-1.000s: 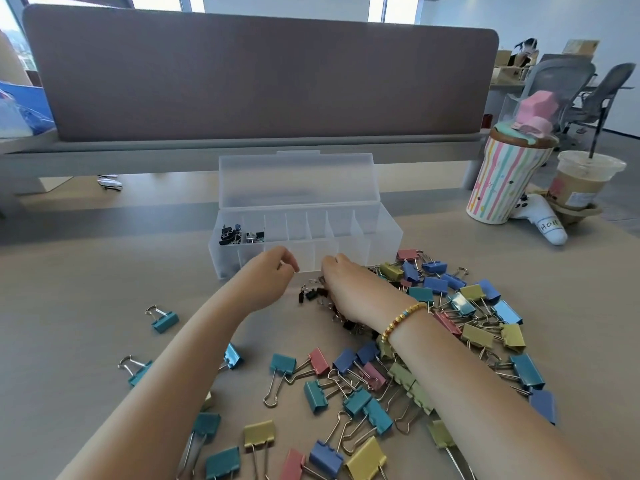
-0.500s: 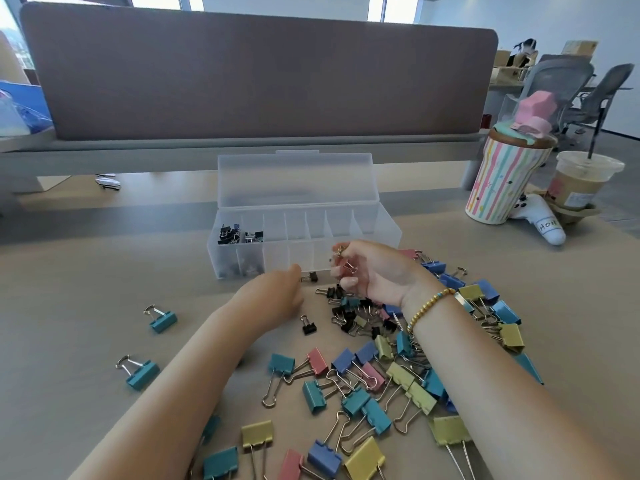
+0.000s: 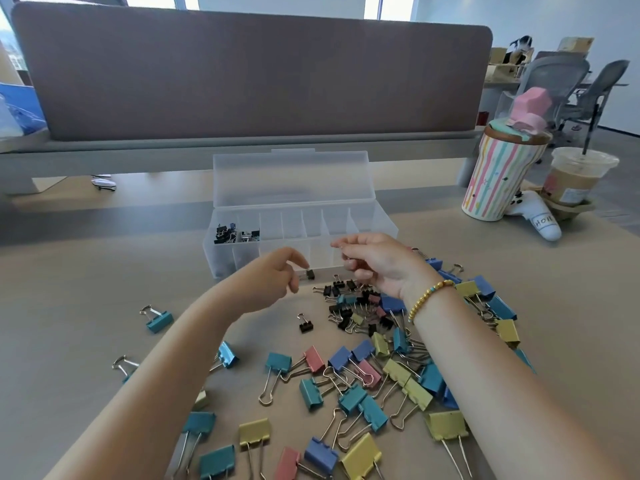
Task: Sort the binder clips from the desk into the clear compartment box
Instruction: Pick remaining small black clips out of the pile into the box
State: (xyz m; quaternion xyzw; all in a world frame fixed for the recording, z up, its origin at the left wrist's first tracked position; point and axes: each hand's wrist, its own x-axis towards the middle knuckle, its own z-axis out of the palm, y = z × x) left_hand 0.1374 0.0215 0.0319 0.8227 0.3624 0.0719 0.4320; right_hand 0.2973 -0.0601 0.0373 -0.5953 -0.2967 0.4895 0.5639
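Binder clips, small black metal ones (image 3: 349,299) mixed with larger coloured ones, lie heaped on the beige counter (image 3: 76,306) before the clear plastic compartment box (image 3: 298,233). Left hand (image 3: 273,278) pinches one black clip (image 3: 308,274) at the box front. Right hand (image 3: 374,261), fingers curled, seems to hold small clips. Picking step; next, a lift over to the far-left compartment holding black clips.

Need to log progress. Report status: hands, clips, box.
Left hand pinching a small black clip at the box front. Right hand raised, contents unclear. Clear box open, few small clips far left. Loose clip pile on desk.
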